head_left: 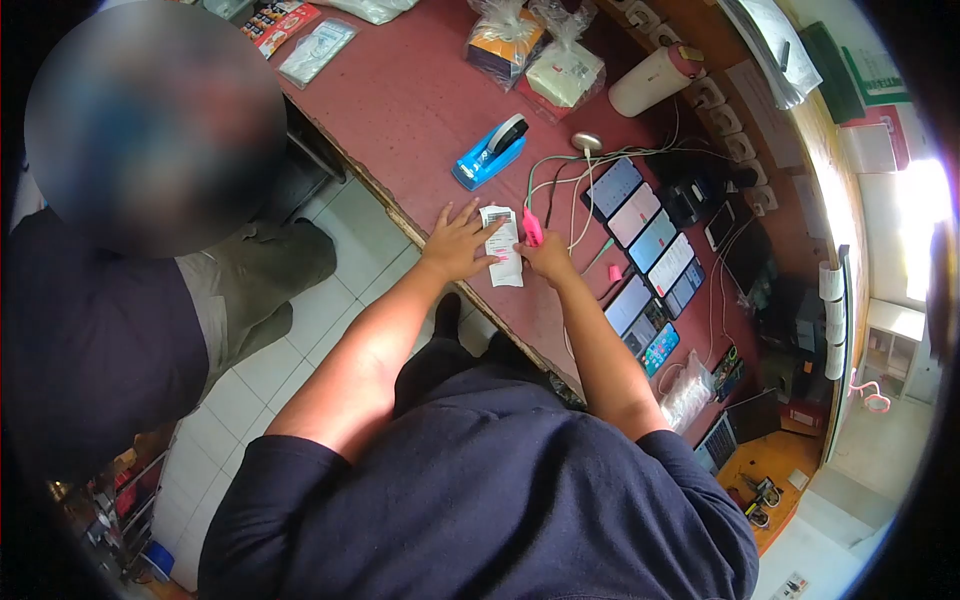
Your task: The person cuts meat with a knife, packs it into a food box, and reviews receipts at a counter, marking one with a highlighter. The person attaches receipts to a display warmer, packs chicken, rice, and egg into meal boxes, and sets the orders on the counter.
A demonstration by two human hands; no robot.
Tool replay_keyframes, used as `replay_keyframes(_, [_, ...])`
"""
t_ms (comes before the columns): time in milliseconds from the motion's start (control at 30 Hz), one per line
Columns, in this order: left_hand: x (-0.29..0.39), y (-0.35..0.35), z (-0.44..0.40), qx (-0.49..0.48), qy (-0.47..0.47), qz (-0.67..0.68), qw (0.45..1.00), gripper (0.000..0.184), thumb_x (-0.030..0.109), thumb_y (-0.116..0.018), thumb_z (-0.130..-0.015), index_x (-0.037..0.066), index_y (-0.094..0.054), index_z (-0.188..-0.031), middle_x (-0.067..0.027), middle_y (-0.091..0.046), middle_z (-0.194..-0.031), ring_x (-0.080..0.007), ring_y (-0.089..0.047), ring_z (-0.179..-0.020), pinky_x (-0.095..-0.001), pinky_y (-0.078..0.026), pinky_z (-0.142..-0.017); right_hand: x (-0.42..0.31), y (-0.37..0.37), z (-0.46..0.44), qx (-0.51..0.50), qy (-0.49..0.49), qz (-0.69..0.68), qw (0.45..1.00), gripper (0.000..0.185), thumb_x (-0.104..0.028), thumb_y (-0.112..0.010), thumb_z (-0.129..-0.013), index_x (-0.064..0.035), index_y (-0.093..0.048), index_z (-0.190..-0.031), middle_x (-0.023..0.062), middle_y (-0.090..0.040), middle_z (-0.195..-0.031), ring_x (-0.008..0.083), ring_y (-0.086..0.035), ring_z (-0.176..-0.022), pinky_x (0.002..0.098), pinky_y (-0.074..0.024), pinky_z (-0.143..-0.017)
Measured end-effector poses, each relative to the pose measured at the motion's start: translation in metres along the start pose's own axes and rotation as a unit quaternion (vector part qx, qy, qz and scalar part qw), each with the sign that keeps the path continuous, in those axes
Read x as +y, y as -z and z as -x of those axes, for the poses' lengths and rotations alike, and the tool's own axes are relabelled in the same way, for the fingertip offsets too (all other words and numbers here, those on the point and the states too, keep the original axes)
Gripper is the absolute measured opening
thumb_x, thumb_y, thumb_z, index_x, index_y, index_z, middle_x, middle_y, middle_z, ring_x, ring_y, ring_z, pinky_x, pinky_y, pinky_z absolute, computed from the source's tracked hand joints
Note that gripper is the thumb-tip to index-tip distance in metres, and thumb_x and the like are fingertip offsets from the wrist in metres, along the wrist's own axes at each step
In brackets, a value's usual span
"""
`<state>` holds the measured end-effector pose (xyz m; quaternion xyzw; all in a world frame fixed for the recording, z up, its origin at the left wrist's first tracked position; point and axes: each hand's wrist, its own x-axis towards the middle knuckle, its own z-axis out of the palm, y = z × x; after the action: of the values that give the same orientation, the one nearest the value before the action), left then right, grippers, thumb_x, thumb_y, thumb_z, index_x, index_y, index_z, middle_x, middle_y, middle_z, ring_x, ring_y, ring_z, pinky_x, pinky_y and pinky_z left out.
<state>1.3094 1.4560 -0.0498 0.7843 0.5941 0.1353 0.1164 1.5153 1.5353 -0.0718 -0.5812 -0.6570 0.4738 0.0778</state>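
On the red tabletop (400,110) lies a narrow white paper slip (503,270) with printed text and pink marks. My left hand (455,245) rests with fingers spread, the fingertips on the slip's left side. A pink highlighter (532,228) is held in my right hand (547,258), at the slip's right edge. The pink cap (614,272) lies to the right of that hand. A blue tape dispenser (490,155) stands above the slip.
Several phones (652,240) with cables lie at the right. A white bottle (650,82) and bagged boxes (505,40) stand at the back. Another person (100,320) is at the left, beside the table's edge.
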Motion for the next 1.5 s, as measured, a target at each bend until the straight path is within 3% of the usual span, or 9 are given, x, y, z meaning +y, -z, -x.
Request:
replay_keyframes(333, [0.0, -0.001, -0.001, -0.009, 0.003, -0.005, 1.0, 0.074, 0.058, -0.053, -0.08, 0.024, -0.032, -0.142, -0.0053, -0.039, -0.142, -0.028, -0.021, -0.138, -0.0567, -0.014, -0.107, -0.041, 0.016, 0.023, 0.072, 0.058, 0.171, 0.981, 0.026, -0.021, -0.075, -0.071, -0.0027, -0.061, -0.082, 0.014, -0.064, -0.07, 0.0207, -0.064, -0.057, 0.0361, -0.049, -0.056])
replay_keyframes(667, [-0.001, 0.002, 0.001, -0.017, -0.006, -0.004, 1.0, 0.069, 0.053, -0.052, -0.082, 0.022, -0.034, -0.141, -0.0052, -0.047, -0.136, -0.0268, -0.022, -0.138, -0.0565, -0.012, -0.108, -0.036, 0.011, 0.022, -0.009, 0.013, -0.002, 1.0, 0.025, -0.013, -0.072, -0.073, 0.0023, -0.061, -0.089, 0.0119, -0.063, -0.066, 0.019, -0.062, -0.05, 0.0336, -0.0479, -0.049])
replay_keyframes(833, [-0.002, -0.001, 0.0, -0.024, -0.009, 0.005, 1.0, 0.056, 0.038, -0.049, -0.089, 0.021, -0.036, -0.14, -0.0049, -0.054, -0.128, -0.0246, -0.028, -0.135, -0.0569, -0.016, -0.107, -0.034, 0.0, 0.027, 0.013, -0.017, -0.043, 0.999, 0.027, -0.012, -0.073, -0.073, 0.0029, -0.06, -0.091, 0.0103, -0.062, -0.064, 0.018, -0.061, -0.048, 0.0324, -0.047, -0.048])
replay_keyframes(900, [-0.002, -0.001, 0.0, -0.018, -0.01, 0.004, 1.0, 0.055, 0.035, -0.049, -0.089, 0.02, -0.035, -0.14, -0.0049, -0.055, -0.127, -0.0243, -0.029, -0.135, -0.057, -0.016, -0.106, -0.019, -0.004, 0.022, 0.067, 0.012, -0.091, 0.993, 0.019, -0.013, -0.071, -0.076, 0.0004, -0.06, -0.084, 0.0039, -0.058, -0.059, 0.0124, -0.06, -0.05, 0.0292, -0.0452, -0.046])
replay_keyframes(1033, [0.0, 0.002, 0.0, -0.018, -0.018, -0.001, 1.0, 0.057, 0.03, -0.051, -0.089, 0.019, -0.032, -0.141, -0.0047, -0.056, -0.125, -0.0239, -0.03, -0.135, -0.0567, -0.019, -0.106, -0.015, 0.008, 0.017, 0.143, 0.051, -0.022, 0.988, 0.018, -0.014, -0.07, -0.076, -0.0007, -0.06, -0.08, 0.007, -0.059, -0.06, 0.0146, -0.06, -0.049, 0.0318, -0.0455, -0.047])
replay_keyframes(1200, [-0.002, 0.004, 0.002, -0.035, -0.075, 0.008, 0.997, 0.06, 0.031, -0.052, -0.088, 0.019, -0.03, -0.142, -0.0039, -0.05, -0.131, -0.0237, -0.028, -0.136, -0.0553, -0.02, -0.107, -0.016, 0.014, -0.006, 0.249, 0.152, 0.158, 0.944, 0.016, -0.015, -0.069, -0.075, -0.0024, -0.061, -0.082, 0.0176, -0.059, -0.063, 0.0314, -0.06, -0.055, 0.0396, -0.0448, -0.052])
replay_keyframes(1333, [-0.002, 0.0, 0.003, -0.01, -0.086, 0.009, 0.996, 0.062, 0.033, -0.054, -0.087, 0.02, -0.029, -0.143, -0.0039, -0.044, -0.136, -0.0242, -0.028, -0.136, -0.0546, -0.019, -0.108, -0.028, 0.011, -0.005, 0.237, 0.142, 0.138, 0.951, 0.017, -0.015, -0.069, -0.075, -0.0023, -0.061, -0.082, 0.0193, -0.058, -0.063, 0.0355, -0.06, -0.059, 0.0419, -0.0441, -0.053])
replay_keyframes(1433, [-0.003, -0.002, 0.002, -0.018, -0.054, 0.04, 0.998, 0.064, 0.035, -0.055, -0.086, 0.02, -0.028, -0.143, -0.0052, -0.047, -0.133, -0.0247, -0.028, -0.135, -0.0547, -0.019, -0.108, -0.029, 0.011, 0.007, 0.136, 0.15, 0.11, 0.973, 0.019, -0.017, -0.071, -0.072, -0.0029, -0.061, -0.081, 0.0199, -0.061, -0.068, 0.0344, -0.062, -0.065, 0.0411, -0.0462, -0.057])
replay_keyframes(1500, [-0.002, 0.0, 0.001, -0.037, -0.044, 0.04, 0.998, 0.061, 0.035, -0.055, -0.086, 0.021, -0.032, -0.141, -0.0055, -0.048, -0.133, -0.0249, -0.029, -0.135, -0.0547, -0.019, -0.108, -0.02, 0.012, 0.011, -0.011, 0.005, 0.053, 0.999, 0.025, -0.023, -0.073, -0.071, -0.0026, -0.062, -0.079, 0.0188, -0.063, -0.074, 0.0343, -0.063, -0.07, 0.0404, -0.048, -0.063])
